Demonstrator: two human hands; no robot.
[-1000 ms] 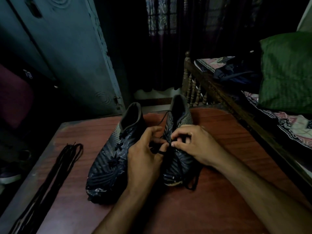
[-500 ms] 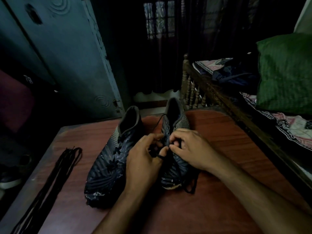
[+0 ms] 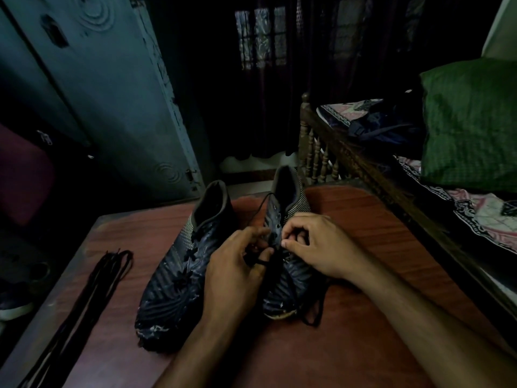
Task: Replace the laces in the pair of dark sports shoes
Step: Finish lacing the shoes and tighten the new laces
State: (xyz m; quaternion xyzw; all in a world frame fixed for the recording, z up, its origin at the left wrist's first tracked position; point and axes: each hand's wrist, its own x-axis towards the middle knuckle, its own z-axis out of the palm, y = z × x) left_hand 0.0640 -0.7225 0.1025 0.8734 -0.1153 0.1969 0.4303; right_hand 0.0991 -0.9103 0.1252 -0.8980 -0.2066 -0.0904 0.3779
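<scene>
From the head camera, two dark patterned sports shoes stand side by side, toes toward the person, on a reddish-brown wooden tabletop (image 3: 363,275). The left dark sports shoe (image 3: 181,264) still carries its lacing and is untouched. Both hands work on the right dark sports shoe (image 3: 291,278), over its eyelet rows at mid-length.

The left hand (image 3: 235,273) is curled, pinching a loop of the thin black lace (image 3: 313,312) against the shoe's inner side. The right hand (image 3: 316,245) is curled too, thumb and forefinger nipped together at the eyelets on what seems to be the same lace, though the dim light hides the exact contact. Slack lace trails beside the toe onto the tabletop, and one strand runs up to the collar.

The step looks like drawing the old lace out of the eyelets. It should go best worked one crossing at a time, steadying the shoe with one hand and pulling along the eyelet's line so the lace does not snag.

A bundle of long dark laces (image 3: 92,298) lies well apart to the left, near the tabletop's edge.
</scene>
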